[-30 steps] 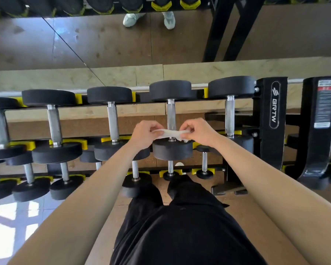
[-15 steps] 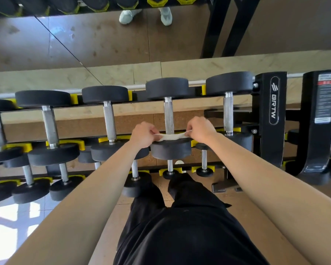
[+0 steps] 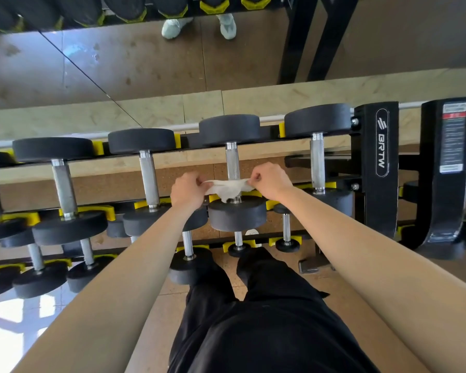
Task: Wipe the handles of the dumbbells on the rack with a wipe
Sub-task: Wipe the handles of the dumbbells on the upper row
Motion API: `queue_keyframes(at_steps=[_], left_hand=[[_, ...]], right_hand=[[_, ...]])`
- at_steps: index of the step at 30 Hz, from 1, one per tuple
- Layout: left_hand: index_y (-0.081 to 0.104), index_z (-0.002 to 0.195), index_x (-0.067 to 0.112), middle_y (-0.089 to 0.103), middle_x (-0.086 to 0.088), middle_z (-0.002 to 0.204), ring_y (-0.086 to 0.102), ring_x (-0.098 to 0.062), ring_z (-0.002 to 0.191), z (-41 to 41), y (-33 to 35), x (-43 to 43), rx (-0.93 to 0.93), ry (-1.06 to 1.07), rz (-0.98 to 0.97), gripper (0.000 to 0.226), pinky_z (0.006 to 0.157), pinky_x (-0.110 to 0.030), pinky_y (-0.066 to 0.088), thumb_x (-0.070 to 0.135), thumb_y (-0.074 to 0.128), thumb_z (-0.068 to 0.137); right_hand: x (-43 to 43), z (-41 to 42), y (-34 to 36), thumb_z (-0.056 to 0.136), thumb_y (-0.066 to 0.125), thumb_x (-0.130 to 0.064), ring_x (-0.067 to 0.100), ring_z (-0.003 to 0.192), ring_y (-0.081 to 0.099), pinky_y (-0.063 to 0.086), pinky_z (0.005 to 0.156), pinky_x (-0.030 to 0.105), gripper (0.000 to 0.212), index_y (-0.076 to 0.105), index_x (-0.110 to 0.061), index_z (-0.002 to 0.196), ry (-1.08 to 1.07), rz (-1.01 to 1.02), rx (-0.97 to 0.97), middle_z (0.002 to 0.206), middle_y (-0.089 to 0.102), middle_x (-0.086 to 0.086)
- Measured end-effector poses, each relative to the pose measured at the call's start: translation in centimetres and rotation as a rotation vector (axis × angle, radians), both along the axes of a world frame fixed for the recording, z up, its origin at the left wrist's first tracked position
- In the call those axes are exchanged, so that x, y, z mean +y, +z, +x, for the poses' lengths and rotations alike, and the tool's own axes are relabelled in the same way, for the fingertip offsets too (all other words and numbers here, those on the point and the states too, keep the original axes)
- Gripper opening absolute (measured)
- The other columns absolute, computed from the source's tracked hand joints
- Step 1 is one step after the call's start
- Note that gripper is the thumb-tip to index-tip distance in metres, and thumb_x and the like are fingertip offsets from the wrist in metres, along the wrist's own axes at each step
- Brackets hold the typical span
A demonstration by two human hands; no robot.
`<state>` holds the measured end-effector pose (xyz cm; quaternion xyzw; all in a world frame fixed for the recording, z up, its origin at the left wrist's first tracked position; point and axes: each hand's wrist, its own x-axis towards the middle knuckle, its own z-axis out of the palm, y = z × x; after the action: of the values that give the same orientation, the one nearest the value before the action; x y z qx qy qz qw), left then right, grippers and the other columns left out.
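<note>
A white wipe (image 3: 226, 188) is stretched between my hands across the lower part of a knurled steel handle (image 3: 232, 164). That handle belongs to the second dumbbell from the right on the top row of the black rack (image 3: 375, 168). My left hand (image 3: 188, 189) pinches the wipe's left end and my right hand (image 3: 269, 180) pinches its right end. A loose fold of the wipe hangs over the near black head (image 3: 237, 216). The handle's lower end is hidden behind the wipe.
More black dumbbells with steel handles (image 3: 148, 179) fill the top row to the left and right. Smaller dumbbells (image 3: 286, 232) sit on lower rows with yellow cradles. A mirror (image 3: 145, 63) stands behind the rack. A second black rack upright (image 3: 447, 168) is at far right.
Both hands with the wipe have slid slightly away from me along the handle, and a fold of the wipe has come loose and hangs lower. The view has shifted a little.
</note>
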<state>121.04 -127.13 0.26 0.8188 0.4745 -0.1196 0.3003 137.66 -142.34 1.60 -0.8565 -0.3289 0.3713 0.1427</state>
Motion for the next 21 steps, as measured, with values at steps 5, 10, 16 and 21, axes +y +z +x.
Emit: queue_keyframes(at_steps=[5,10,16,21], left_hand=[[0.062,0.090,0.022,0.065,0.003,0.089,0.063,-0.017,0.081,1.2,0.4,-0.3,-0.109,-0.089,-0.119,0.018,0.072,-0.030,0.052,0.039,0.066,0.095],[0.064,0.098,0.022,0.066,0.003,0.090,0.062,-0.016,0.082,3.3,1.2,1.0,-0.166,0.200,-0.039,0.019,0.068,-0.028,0.045,0.041,0.063,0.096],[0.067,0.088,0.017,0.070,-0.001,0.082,0.066,-0.015,0.081,5.3,1.2,0.6,-0.245,0.305,-0.197,0.030,0.068,-0.026,0.046,0.046,0.061,0.096],[0.066,0.084,0.026,0.068,0.004,0.083,0.065,-0.015,0.083,6.8,1.2,0.2,-0.316,0.470,-0.193,0.023,0.077,-0.032,0.054,0.045,0.059,0.096]], right_hand=[[-0.5,2.1,-0.3,0.101,0.055,-0.031,0.017,0.080,0.063,0.045,0.063,0.025,0.023,0.072,-0.015,0.101,-0.248,-0.001,-0.049,0.096,0.069,0.003],[1.4,1.3,-0.1,0.101,0.057,-0.028,0.015,0.076,0.064,0.047,0.066,0.025,0.022,0.071,-0.011,0.102,-0.459,0.089,0.152,0.090,0.070,0.005],[2.8,3.1,0.3,0.098,0.062,-0.020,0.013,0.060,0.061,0.049,0.051,0.023,0.015,0.071,-0.009,0.104,-0.934,0.206,0.376,0.076,0.069,0.005],[4.2,2.7,0.0,0.096,0.065,-0.026,0.010,0.059,0.061,0.047,0.047,0.018,0.016,0.069,-0.012,0.103,-1.091,0.239,0.394,0.079,0.070,0.004]])
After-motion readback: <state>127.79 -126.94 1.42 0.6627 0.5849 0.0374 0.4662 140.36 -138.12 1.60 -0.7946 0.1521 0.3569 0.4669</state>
